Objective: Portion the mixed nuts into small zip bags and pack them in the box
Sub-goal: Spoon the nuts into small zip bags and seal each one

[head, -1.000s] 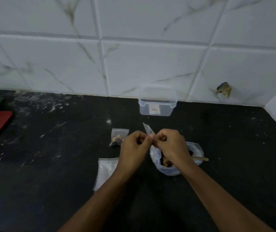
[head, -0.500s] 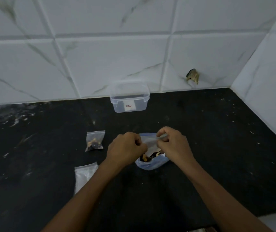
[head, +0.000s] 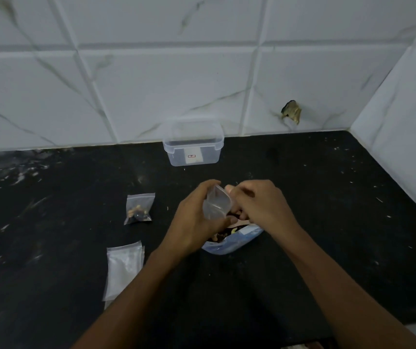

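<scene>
My left hand (head: 196,220) grips a small clear zip bag (head: 216,204), held upright above the blue bag of mixed nuts (head: 229,239) on the black counter. My right hand (head: 259,202) is right beside it, fingers curled down at the nut bag's mouth; whether it holds nuts is hidden. A filled small zip bag (head: 138,209) lies to the left. A stack of empty zip bags (head: 123,269) lies nearer me on the left. The clear plastic box (head: 193,143) stands open against the back wall.
The black counter (head: 327,222) ends at a white tiled wall behind and another wall on the right. A chipped hole in the tile (head: 291,113) shows at the back right. The counter's front edge appears at the lower right.
The left hand has taken the small bag alone and turned it upright. The right hand let go of it and dropped toward the nut bag. The view shifted right.
</scene>
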### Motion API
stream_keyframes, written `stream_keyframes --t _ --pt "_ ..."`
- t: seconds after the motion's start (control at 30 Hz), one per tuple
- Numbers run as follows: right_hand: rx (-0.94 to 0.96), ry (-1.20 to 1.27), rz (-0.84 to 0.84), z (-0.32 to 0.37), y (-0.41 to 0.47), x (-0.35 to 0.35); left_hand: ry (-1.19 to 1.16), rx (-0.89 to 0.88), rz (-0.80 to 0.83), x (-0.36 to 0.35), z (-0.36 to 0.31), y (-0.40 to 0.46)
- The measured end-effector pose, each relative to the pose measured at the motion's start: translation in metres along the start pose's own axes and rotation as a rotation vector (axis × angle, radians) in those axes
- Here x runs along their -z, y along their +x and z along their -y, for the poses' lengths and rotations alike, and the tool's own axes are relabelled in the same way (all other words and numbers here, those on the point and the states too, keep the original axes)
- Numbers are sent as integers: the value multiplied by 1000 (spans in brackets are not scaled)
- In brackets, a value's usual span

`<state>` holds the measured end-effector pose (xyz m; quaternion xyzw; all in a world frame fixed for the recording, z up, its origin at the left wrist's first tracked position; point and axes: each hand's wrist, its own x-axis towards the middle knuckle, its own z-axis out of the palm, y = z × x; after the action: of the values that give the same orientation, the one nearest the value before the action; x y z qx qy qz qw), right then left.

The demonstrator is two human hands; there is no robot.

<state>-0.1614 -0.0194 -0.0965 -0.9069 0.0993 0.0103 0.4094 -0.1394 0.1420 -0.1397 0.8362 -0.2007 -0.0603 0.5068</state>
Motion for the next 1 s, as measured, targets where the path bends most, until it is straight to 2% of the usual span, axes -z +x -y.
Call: stream_keyframes --t 0.03,0.1,0.2,0.3,0.5,0.67,0.73,0.8,1.0 --pt "-13 -9 -20 -8 3 4 -41 14 -18 4 4 -1" --pt "-32 -176 -44 -32 9 11 -107 40 -27 13 13 -5" --pt "-106 -435 82 -69 12 10 -157 87 -1 25 25 -14" --pt "-165 -444 182 -85 12 3 -199 142 59 29 38 -24" --pt "-156 -448 139 -80 15 0 -257 237 170 21 54 -36" --pt "-60 -670 76 -72 18 3 -314 259 200 10 54 -33" --pt "-34 -638 93 -73 21 1 -333 262 193 8 55 -32" --pt "-28 -471 104 -76 23 -6 -337 260 200 6 55 -30" --pt "-113 -171 195 -74 24 -32 -342 269 214 1 54 -29"
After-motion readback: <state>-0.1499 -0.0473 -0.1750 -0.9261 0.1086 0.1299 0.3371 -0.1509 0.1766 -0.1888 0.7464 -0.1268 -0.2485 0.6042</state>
